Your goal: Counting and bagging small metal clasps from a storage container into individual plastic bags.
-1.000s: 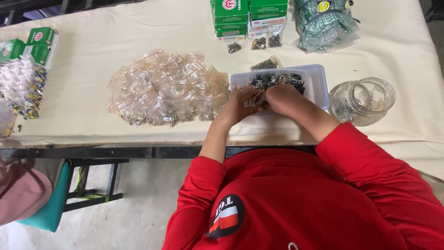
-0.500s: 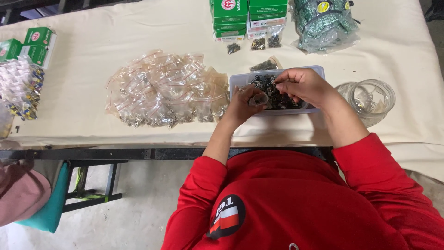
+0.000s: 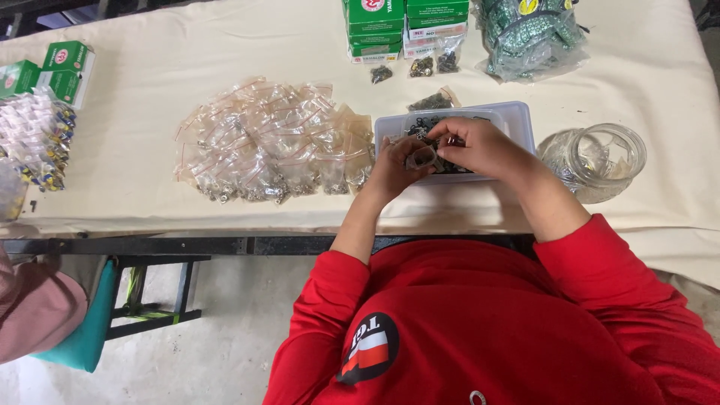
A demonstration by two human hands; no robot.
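This looks like a small packing workshop for hardware parts. A long worktop draped in cream cloth carries a heap of small clear zip bags near its front edge, stacked green cartons along the far edge, more green boxes at the far left corner, and a clear plastic tray of small dark metal parts. Below are a bare concrete floor and a plain metal frame.

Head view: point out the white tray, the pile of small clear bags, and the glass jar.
white tray (image 3: 517, 120), head view, its bare right rim.
pile of small clear bags (image 3: 274, 142), head view, middle of the heap.
glass jar (image 3: 600, 161), head view, its clear wall.
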